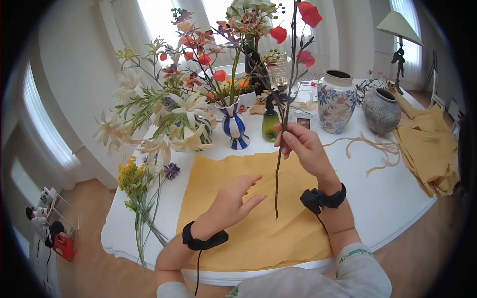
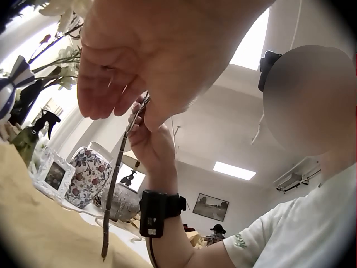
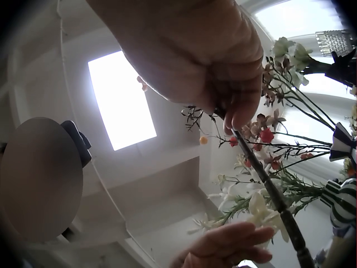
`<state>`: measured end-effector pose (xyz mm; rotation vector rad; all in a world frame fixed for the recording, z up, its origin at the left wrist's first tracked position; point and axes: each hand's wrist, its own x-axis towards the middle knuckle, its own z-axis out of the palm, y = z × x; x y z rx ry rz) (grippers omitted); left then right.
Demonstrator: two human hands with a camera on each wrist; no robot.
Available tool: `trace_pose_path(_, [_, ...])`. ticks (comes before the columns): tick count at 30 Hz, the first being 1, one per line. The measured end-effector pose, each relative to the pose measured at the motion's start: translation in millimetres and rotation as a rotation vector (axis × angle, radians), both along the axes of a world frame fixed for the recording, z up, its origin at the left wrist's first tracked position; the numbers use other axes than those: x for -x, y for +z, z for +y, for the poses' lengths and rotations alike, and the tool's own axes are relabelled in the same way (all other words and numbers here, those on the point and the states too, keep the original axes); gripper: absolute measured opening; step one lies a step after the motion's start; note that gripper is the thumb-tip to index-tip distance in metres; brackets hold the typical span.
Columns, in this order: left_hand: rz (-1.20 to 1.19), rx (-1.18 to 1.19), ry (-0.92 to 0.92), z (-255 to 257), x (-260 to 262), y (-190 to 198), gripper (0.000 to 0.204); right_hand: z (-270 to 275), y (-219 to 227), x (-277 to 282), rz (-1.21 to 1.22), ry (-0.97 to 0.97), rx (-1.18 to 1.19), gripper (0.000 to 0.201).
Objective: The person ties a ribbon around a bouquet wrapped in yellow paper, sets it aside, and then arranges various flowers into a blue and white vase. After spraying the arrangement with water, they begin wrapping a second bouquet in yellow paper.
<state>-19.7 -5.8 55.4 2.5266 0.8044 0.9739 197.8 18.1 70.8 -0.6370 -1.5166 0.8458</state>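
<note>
My right hand [image 1: 304,146] pinches a dark brown branch [image 1: 277,184] between thumb and fingers, holding it upright above the yellow cloth or paper [image 1: 238,243]. Red blossoms [image 1: 310,14] sit on its upper twigs. In the left wrist view the branch [image 2: 111,195] runs down from the right hand [image 2: 153,145]. My left hand [image 1: 226,201] is left of the stem with its fingers extended, apart from it in the head view. The right wrist view shows the right hand [image 3: 217,61] gripping the stem [image 3: 273,192], and the left hand [image 3: 226,245] below with loose fingers.
A blue-and-white striped vase [image 1: 235,126] holds flowers. White lilies [image 1: 191,107] stand at left, above loose yellow and purple stems [image 1: 144,218]. Behind are a green bottle [image 1: 270,124], a floral vase [image 1: 337,102] and a grey vase [image 1: 381,111]. Raffia strands [image 1: 367,144] and folded yellow material [image 1: 430,149] lie right.
</note>
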Motion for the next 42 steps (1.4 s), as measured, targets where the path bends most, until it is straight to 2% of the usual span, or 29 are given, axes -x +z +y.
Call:
trace_pose_path(5, [-0.177, 0.208, -0.114, 23, -41, -12, 0.029, -1, -1, 0, 0.002, 0.001, 0.020, 0.027])
trace_pose_path(7, [-0.192, 0.468, -0.123, 30, -48, -13, 0.024, -1, 1, -3, -0.014, -0.017, 0.016, 0.027])
trace_pose_path(9, [-0.192, 0.469, -0.121, 39, -54, -14, 0.023, 1, 4, -5, 0.056, -0.014, 0.050, 0.026])
trace_pose_path(13, [-0.242, 0.452, -0.138, 56, -62, -14, 0.022, 12, 19, -15, 0.026, -0.179, 0.019, 0.022])
trace_pose_path(14, [-0.201, 0.467, -0.106, 64, -63, -11, 0.024, 16, 25, -17, 0.002, -0.222, -0.003, 0.021])
trace_pose_path(17, [-0.335, 0.243, -0.017, 103, -62, -16, 0.025, 40, 47, -30, 0.009, -0.355, -0.102, 0.019])
trace_pose_path(19, [-0.416, 0.289, 0.118, 136, -54, -21, 0.023, 62, 63, -42, -0.037, -0.436, -0.180, 0.020])
trace_pose_path(21, [-0.519, 0.221, 0.274, 169, -46, -26, 0.021, 90, 72, -49, 0.003, -0.458, -0.227, 0.020])
trace_pose_path(22, [-0.515, 0.227, 0.284, 185, -42, -29, 0.021, 103, 75, -49, 0.006, -0.451, -0.218, 0.020])
trace_pose_path(24, [-0.595, 0.005, 0.516, 213, -35, -32, 0.024, 126, 78, -49, -0.017, -0.463, -0.319, 0.021])
trace_pose_path(25, [-0.593, 0.004, 0.521, 221, -35, -30, 0.024, 133, 79, -46, -0.015, -0.459, -0.317, 0.021])
trace_pose_path(27, [-0.642, -0.065, 0.663, 235, -33, -27, 0.026, 147, 81, -37, 0.014, -0.468, -0.356, 0.021])
trace_pose_path(29, [-0.641, -0.048, 0.680, 242, -32, -21, 0.032, 164, 84, -34, 0.037, -0.464, -0.371, 0.022])
trace_pose_path(31, [-0.598, -0.151, 0.844, 252, -35, -17, 0.040, 176, 89, -30, 0.088, -0.445, -0.388, 0.022])
trace_pose_path(32, [-0.531, -0.131, 0.901, 257, -35, -14, 0.044, 180, 91, -28, 0.090, -0.447, -0.391, 0.022])
trace_pose_path(36, [-0.556, -0.159, 0.799, 275, -29, -7, 0.040, 185, 98, -9, 0.146, -0.451, -0.371, 0.022])
trace_pose_path(38, [-0.532, -0.076, 0.687, 276, -27, 0, 0.036, 194, 97, -4, 0.142, -0.468, -0.367, 0.022])
trace_pose_path(39, [-0.530, -0.077, 0.688, 275, -26, 2, 0.036, 204, 96, -2, 0.144, -0.447, -0.400, 0.022])
trace_pose_path(41, [-0.677, -0.110, 0.519, 281, -24, 2, 0.032, 213, 92, 4, 0.147, -0.425, -0.432, 0.022])
trace_pose_path(42, [-0.675, -0.110, 0.520, 284, -23, 2, 0.032, 217, 90, 6, 0.138, -0.433, -0.427, 0.022])
